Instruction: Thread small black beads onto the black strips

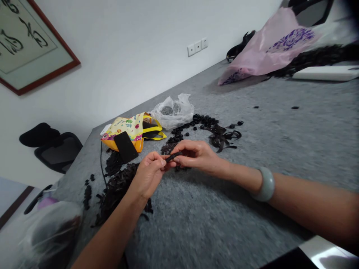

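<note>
Pinched between both hands is a short black strap (174, 156), narrow and slightly tilted, with what look like ridges across it. My left hand (151, 170) grips its near left end between thumb and fingers. The fingers of my right hand (196, 156) close on its other end; a pale green bangle (266, 185) circles that wrist. Just beyond the hands lie small black pieces (176, 135) and round black buckles or rings (206, 120). A pile of black strips (120, 190) lies left of my left hand, and looped black strips (223, 138) lie behind my right hand.
Further back on the grey table (224, 213) are a dark phone (125, 147) against a yellow patterned bag (123, 127) and a clear plastic bag (176, 112). A pink bag (269, 45) and a white flat object (325, 73) lie at the right rear. Chairs (56, 149) stand around.
</note>
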A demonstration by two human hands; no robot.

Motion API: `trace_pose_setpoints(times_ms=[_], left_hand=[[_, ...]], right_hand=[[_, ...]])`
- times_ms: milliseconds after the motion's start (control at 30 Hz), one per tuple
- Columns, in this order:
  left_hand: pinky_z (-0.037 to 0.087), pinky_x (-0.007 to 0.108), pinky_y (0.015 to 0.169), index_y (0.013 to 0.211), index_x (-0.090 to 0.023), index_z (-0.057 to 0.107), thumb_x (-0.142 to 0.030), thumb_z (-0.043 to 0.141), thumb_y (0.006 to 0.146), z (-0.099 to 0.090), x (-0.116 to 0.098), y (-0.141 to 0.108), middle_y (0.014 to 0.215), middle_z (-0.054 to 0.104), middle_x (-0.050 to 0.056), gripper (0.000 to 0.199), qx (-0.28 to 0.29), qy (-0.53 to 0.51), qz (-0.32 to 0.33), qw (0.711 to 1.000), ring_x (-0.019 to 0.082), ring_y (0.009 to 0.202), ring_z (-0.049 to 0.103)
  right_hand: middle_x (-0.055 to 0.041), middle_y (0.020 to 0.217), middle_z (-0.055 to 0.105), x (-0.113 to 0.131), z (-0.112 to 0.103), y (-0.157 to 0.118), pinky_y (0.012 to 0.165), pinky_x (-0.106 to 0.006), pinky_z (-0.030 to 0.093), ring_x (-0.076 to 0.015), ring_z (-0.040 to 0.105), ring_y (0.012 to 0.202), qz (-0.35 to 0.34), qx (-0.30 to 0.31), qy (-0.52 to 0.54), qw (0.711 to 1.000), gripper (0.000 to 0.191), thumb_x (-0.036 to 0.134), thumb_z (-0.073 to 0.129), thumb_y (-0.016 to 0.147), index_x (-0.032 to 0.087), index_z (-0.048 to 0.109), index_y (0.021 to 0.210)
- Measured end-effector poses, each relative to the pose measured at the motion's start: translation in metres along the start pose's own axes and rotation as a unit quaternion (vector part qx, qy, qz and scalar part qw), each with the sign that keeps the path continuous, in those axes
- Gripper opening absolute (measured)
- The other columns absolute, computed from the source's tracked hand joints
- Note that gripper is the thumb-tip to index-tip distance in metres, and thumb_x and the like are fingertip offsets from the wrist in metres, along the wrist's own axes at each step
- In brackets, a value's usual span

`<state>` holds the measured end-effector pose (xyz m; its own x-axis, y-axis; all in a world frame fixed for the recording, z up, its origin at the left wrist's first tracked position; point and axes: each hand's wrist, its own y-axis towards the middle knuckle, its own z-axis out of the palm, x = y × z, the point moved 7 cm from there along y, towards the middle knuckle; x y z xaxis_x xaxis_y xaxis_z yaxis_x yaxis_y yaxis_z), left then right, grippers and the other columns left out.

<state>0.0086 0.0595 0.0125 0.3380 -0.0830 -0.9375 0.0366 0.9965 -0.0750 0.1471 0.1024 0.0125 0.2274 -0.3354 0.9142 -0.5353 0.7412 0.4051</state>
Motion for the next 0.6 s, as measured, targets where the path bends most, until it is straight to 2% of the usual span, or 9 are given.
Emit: trace_pose_setpoints(times_ms=[267,400,600], left_hand=[[0.054,0.025,0.071,0.065,-0.016,0.061,-0.02,0.079,0.066,-0.007,-0.003,0.003,0.073,0.074,0.002,0.019,-0.024,0.018,0.036,0.999,0.013,0.065,0.07],[0.055,0.026,0.07,0.068,-0.016,0.062,-0.023,0.078,0.07,-0.01,-0.01,0.003,0.072,0.072,0.0,0.017,-0.026,0.067,0.091,0.993,0.014,0.065,0.071],[0.055,0.028,0.074,0.088,-0.017,0.066,-0.025,0.078,0.073,-0.011,-0.009,0.001,0.083,0.073,0.0,0.02,-0.032,0.138,0.107,0.984,0.015,0.071,0.073]], right_hand=[[0.0002,0.075,0.071,-0.02,0.006,0.002,0.051,-0.017,0.052,-0.0083,0.064,0.058,0.118,0.011,0.13,0.984,0.027,0.032,0.079,0.078,0.017,0.071,0.099],[-0.0013,0.075,0.072,-0.03,0.006,0.003,0.053,-0.019,0.056,-0.0105,0.066,0.063,0.145,-0.001,0.147,0.978,0.032,0.036,0.081,0.077,0.017,0.072,0.1],[-0.0007,0.071,0.072,-0.033,0.004,0.003,0.051,-0.018,0.054,-0.0092,0.064,0.057,0.156,-0.029,0.144,0.977,0.028,0.034,0.08,0.075,0.017,0.071,0.095]])
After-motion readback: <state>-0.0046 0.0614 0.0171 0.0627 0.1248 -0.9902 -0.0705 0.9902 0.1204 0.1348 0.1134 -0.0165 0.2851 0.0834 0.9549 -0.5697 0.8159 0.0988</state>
